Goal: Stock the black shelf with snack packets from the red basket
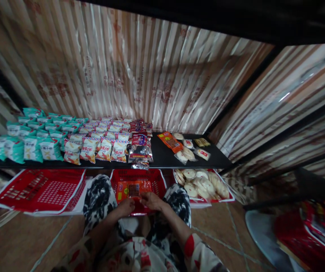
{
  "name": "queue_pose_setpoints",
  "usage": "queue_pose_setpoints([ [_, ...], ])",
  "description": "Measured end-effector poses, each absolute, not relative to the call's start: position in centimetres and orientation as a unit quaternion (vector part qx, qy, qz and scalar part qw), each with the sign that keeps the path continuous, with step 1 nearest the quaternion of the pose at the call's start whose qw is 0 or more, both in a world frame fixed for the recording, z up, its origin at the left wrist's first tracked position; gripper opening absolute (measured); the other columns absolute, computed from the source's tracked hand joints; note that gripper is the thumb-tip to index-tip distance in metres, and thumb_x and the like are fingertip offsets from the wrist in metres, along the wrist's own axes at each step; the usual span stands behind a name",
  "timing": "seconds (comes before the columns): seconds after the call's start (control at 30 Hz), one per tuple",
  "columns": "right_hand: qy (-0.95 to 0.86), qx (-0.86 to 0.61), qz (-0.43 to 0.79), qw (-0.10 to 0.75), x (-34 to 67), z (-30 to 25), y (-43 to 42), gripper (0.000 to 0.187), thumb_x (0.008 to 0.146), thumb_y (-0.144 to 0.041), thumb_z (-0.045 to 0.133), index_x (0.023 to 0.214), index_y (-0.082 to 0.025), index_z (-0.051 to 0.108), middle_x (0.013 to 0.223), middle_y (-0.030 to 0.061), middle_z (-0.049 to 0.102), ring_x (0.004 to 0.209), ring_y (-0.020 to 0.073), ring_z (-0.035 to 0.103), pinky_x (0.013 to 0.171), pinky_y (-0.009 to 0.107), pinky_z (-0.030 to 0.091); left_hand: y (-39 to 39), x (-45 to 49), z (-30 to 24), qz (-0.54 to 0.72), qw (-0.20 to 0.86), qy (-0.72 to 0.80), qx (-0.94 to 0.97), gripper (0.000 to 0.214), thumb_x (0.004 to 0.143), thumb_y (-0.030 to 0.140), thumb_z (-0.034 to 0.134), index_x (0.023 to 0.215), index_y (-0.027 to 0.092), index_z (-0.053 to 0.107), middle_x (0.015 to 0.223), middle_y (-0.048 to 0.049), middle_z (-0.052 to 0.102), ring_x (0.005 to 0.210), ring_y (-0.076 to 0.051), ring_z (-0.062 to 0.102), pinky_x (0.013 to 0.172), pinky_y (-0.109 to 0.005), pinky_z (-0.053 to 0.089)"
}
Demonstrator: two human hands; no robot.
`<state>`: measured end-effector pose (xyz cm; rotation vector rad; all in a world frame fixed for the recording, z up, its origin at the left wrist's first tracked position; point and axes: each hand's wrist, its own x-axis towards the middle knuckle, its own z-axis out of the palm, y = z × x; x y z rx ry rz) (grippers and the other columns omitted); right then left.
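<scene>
My left hand (126, 207) is closed over the front left part of a red plastic basket (159, 177) between my knees. Close beside it, my right hand (151, 200) has its fingers curled together at the lower edge of an orange snack packet (146, 186). That packet lies in the basket with its dark see-through window facing up. What sits between the fingers of either hand is too small and dim to make out.
A black shelf (162, 156) ahead bears teal snack bags (32, 148), white-and-red bags (104, 147), dark red packets (139, 145) and another orange packet (170, 142). Left stands a red basket (51, 190); right, a basket (232, 197) of round pale pieces (203, 185). Black posts (244, 90) frame the shelf.
</scene>
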<state>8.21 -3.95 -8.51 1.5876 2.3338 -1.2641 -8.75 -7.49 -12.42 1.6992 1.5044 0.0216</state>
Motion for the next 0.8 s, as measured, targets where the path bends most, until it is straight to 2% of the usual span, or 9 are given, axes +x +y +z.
queue_pose_setpoints([
  [0.13,0.748,0.521,-0.41,0.016,9.0,-8.9,-4.6,0.022,0.08,-0.021,0.051,0.094,-0.016,0.066,0.076,0.0023,0.067,0.066,0.0123,0.057,0.058,0.02,0.039,-7.8,-9.0,-11.8,-0.017,0.39,0.596,0.702,0.033,0.082,0.019,0.04,0.104,0.017,0.064,0.103,-0.007,0.068,0.093,-0.018,0.063,0.077,-0.025,0.046],
  [0.2,0.746,0.525,-0.41,0.003,9.3,-8.9,-4.7,0.022,0.081,-0.023,0.05,0.093,-0.016,0.067,0.077,0.0025,0.067,0.068,0.0126,0.058,0.06,0.02,0.04,-8.1,-9.0,-11.5,-0.04,0.368,0.585,0.721,0.035,0.081,0.024,0.045,0.111,0.018,0.061,0.109,-0.0087,0.066,0.098,-0.02,0.062,0.08,-0.027,0.046],
  [0.27,0.744,0.529,-0.408,-0.013,9.5,-8.8,-4.7,0.022,0.082,-0.024,0.048,0.092,-0.017,0.067,0.079,0.0026,0.068,0.07,0.0132,0.059,0.062,0.02,0.04,-8.6,-8.8,-11.4,-0.073,0.341,0.573,0.742,0.039,0.077,0.027,0.051,0.114,0.017,0.059,0.111,-0.0119,0.065,0.102,-0.025,0.061,0.083,-0.032,0.046],
  [0.37,0.74,0.536,-0.405,-0.035,9.6,-8.7,-4.7,0.023,0.083,-0.025,0.047,0.094,-0.017,0.067,0.083,0.0034,0.069,0.075,0.0146,0.061,0.066,0.021,0.042,-9.2,-8.4,-11.7,-0.12,0.294,0.548,0.774,0.038,0.074,0.023,0.054,0.109,0.011,0.061,0.11,-0.0177,0.064,0.106,-0.03,0.058,0.088,-0.04,0.043],
  [0.5,0.734,0.546,-0.4,-0.061,9.7,-8.8,-5.0,0.026,0.084,-0.024,0.046,0.099,-0.016,0.066,0.09,0.005,0.07,0.081,0.0161,0.063,0.071,0.022,0.043,-9.7,-7.7,-13.0,-0.153,0.247,0.509,0.81,0.03,0.08,0.015,0.044,0.103,0.007,0.062,0.105,-0.021,0.064,0.105,-0.03,0.058,0.089,-0.044,0.041],
  [0.63,0.73,0.55,-0.397,-0.086,10.0,-8.9,-5.5,0.028,0.084,-0.023,0.046,0.102,-0.018,0.067,0.09,0.0037,0.071,0.082,0.0165,0.064,0.073,0.023,0.045,-9.9,-7.5,-13.8,-0.163,0.218,0.496,0.824,0.033,0.084,0.008,0.034,0.104,0.006,0.06,0.101,-0.0206,0.064,0.101,-0.028,0.058,0.088,-0.044,0.04],
  [0.8,0.741,0.556,-0.374,-0.05,10.3,-9.4,-6.0,0.03,0.085,-0.024,0.044,0.106,-0.019,0.066,0.102,0.0057,0.069,0.094,0.0171,0.063,0.079,0.023,0.045,-10.6,-8.0,-13.3,-0.158,0.198,0.51,0.822,0.034,0.086,0.007,0.03,0.103,0.007,0.06,0.101,-0.019,0.064,0.101,-0.027,0.058,0.088,-0.043,0.039],
])
